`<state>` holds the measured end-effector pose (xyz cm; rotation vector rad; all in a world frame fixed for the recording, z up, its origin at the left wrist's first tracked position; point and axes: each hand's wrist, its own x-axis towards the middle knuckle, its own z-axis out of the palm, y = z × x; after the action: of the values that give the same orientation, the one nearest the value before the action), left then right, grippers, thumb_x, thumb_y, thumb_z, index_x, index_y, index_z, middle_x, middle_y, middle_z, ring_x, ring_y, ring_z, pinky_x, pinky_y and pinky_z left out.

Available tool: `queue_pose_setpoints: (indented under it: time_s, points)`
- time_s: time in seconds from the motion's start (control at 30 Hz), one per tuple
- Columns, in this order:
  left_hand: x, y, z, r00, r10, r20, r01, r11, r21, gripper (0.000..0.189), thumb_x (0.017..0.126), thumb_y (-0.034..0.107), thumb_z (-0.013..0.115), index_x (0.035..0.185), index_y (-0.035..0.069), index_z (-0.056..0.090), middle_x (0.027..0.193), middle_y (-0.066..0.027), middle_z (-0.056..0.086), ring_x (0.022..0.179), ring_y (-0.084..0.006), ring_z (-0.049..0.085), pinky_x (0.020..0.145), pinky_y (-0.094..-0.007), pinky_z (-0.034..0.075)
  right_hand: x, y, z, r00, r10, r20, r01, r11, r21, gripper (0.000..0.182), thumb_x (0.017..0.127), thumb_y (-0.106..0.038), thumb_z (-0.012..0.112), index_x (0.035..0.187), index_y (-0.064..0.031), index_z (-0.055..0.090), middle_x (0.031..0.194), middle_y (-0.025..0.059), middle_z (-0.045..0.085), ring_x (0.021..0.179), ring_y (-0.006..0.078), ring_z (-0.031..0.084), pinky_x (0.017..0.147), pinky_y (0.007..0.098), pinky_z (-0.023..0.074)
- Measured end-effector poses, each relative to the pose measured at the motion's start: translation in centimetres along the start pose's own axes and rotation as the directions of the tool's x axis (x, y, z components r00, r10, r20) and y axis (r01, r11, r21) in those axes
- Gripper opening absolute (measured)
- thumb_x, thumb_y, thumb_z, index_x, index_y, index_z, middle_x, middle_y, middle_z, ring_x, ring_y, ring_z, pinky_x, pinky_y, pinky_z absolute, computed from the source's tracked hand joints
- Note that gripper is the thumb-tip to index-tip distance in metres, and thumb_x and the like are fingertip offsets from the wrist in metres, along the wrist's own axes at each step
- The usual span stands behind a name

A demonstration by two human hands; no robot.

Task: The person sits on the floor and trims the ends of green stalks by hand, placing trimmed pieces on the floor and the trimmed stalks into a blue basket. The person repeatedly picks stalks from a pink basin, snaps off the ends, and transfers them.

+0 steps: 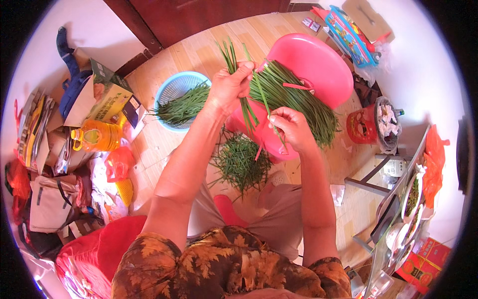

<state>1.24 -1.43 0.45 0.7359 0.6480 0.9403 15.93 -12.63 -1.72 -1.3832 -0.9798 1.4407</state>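
Observation:
My left hand (233, 84) grips a small bunch of long green stalks (248, 116), probably garlic chives, and pinches the upper part of one separate stalk (263, 91). The lower part of that stalk is between the thumb and fingers of my right hand (289, 125). Beneath and beyond my hands, a large bundle of the same greens (302, 101) lies across the seat of a pink plastic chair (313, 56). A blue plastic basket (168, 89) left of my left forearm holds more stalks (185, 102). Below the chair's front edge, a loose heap of green trimmings (242, 160) lies on the floor between my feet.
A bottle of yellow oil (97, 135), cartons (112, 93) and bags (52, 202) crowd the left wall. On the right stand a lined red bin (362, 121) and a glass-topped table (381, 246) with dishes (396, 236). A dark red door (194, 15) is ahead.

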Motion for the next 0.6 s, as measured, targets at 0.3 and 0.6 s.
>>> queue_pose_setpoints:
  time_s: [0.3,0.6]
  points:
    - [-0.1,-0.3,0.1,1.000,0.011,0.005,-0.011,0.999,0.031,0.014,0.079,0.016,0.057,0.081,0.002,0.057,0.056,0.0034,0.043,0.041,-0.0042,0.027,0.038,-0.0197,0.021,0.0,0.6,0.0,0.999,-0.042,-0.005,0.043,0.995,0.086,0.008,0.079,-0.010,0.051,0.078,-0.0023,0.052,0.065,0.0015,0.052,0.052,0.0067,0.044,0.049,0.0190,0.0341]
    - [0.6,0.8,-1.2,0.989,0.143,-0.035,-0.145,0.987,-0.065,0.016,0.083,0.019,0.052,0.084,0.004,0.056,0.063,0.0032,0.045,0.043,-0.0045,0.026,0.040,-0.0188,0.022,0.6,1.1,-1.1,0.991,0.093,-0.097,-0.042,0.899,0.436,0.011,0.078,-0.013,0.053,0.075,-0.0026,0.055,0.063,0.0025,0.052,0.052,0.0094,0.045,0.046,0.0217,0.0358]
